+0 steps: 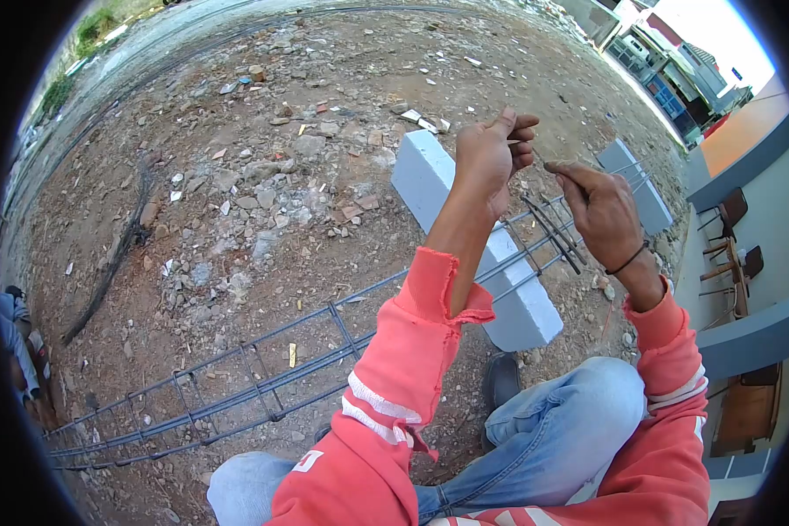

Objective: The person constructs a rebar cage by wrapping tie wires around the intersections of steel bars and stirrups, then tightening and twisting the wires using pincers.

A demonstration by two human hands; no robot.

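My left hand [489, 158] is raised over the far part of a rebar cage [263, 386], its fingers curled in. What it holds, if anything, is too small to make out. Close by on the right, my right hand [603, 210] pinches thumb and forefinger together. A thin dark tip shows at that pinch, too fine to name. Below the hands, several loose dark steel stirrups [554, 235] lie across the cage bars. A pale block [522, 302] supports the cage under my left forearm, and another pale block [633, 188] stands beyond my right hand.
Rubble and stones [263, 184] cover the dirt ground. A dark branch-like strip [118, 254] lies at left. Another person [17, 342] crouches by the cage's left end. Chairs [732, 210] stand by a building at right. My jeans-clad knee [587, 403] is near the block.
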